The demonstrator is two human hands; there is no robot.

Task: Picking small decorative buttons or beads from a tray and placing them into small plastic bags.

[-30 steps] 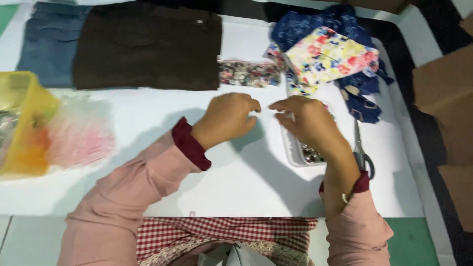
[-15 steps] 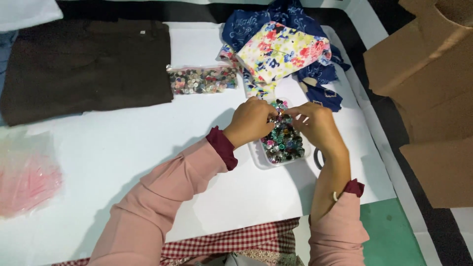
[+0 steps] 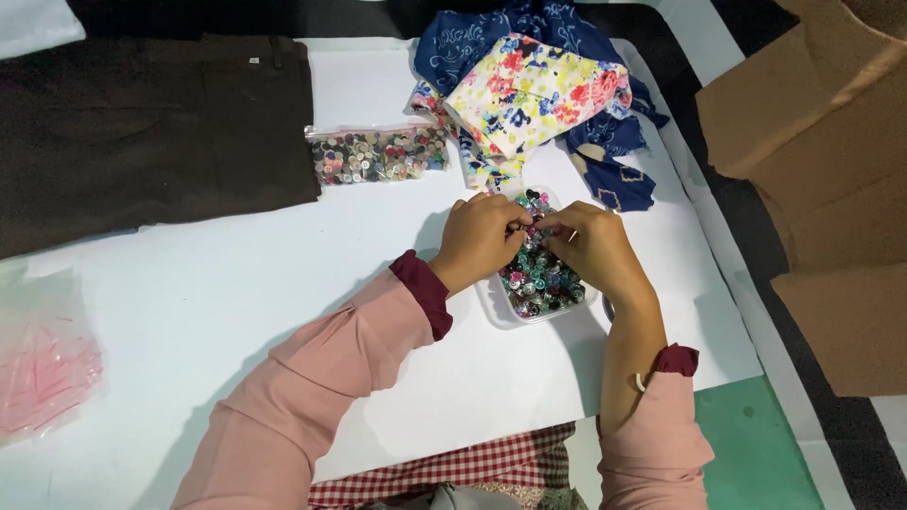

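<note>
Both hands meet over a small clear tray (image 3: 495, 304) of coloured beads (image 3: 539, 274) near the middle of the white worktop (image 3: 283, 283): the left hand (image 3: 480, 239) and right hand (image 3: 593, 247) pinch something too small to make out between their fingertips. Floral cloth (image 3: 534, 94) touches the tray's far end, with a bag of buttons (image 3: 378, 154) just beside it and dark trousers (image 3: 142, 132) further left. Bare worktop lies open to the left, while cardboard (image 3: 831, 142) crowds the right edge.
</note>
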